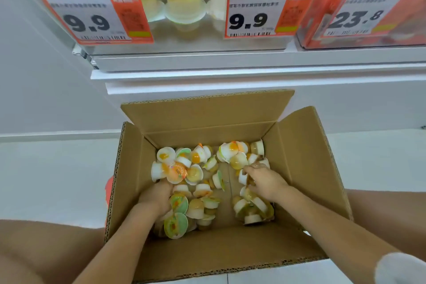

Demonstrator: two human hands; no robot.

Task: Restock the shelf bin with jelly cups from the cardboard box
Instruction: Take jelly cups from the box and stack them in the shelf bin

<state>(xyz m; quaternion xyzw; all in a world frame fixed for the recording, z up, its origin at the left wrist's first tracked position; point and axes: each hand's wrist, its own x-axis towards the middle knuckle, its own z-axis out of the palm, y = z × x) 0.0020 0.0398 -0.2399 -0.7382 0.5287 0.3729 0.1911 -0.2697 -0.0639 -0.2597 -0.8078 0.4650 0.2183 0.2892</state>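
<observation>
Small light foil-lidded plastic jelly cups [196,175] lie loose across the open brown cardboard box [299,157] floor; left hand [155,198] and right hand [265,180] dig in, curled fingers gathering cups, grip unclear; slippery, scoop by handfuls

Both hands [155,198] [265,182] dig among jelly cups [196,174] inside the cardboard box [299,157].
</observation>
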